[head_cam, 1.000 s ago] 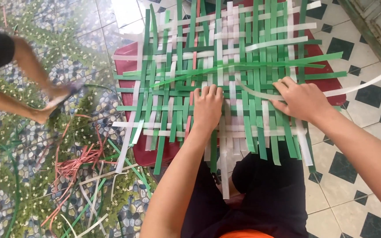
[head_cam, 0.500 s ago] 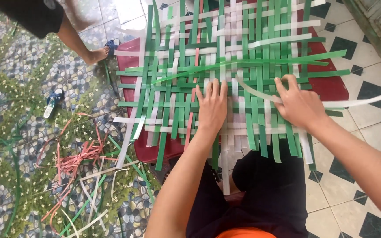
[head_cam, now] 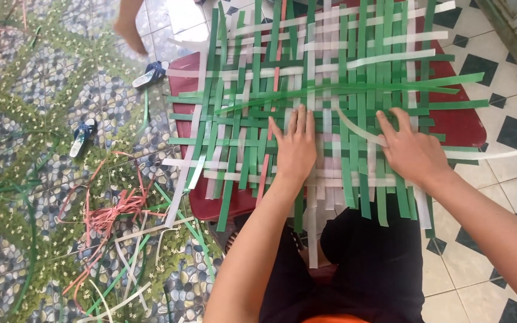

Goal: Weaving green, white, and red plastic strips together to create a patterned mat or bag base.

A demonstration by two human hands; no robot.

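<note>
A woven mat [head_cam: 330, 113] of green and white plastic strips lies flat over a red board [head_cam: 462, 122] on the tiled floor, before the person's knees; it looks light, springy and slick, likely to slip loose unless pinned; the left hand [head_cam: 295, 146] presses flat, fingers spread, gripping nothing; the right hand [head_cam: 411, 149] rests on the weave, fingertips at a curving white strip [head_cam: 354, 128], grip unclear.
</note>
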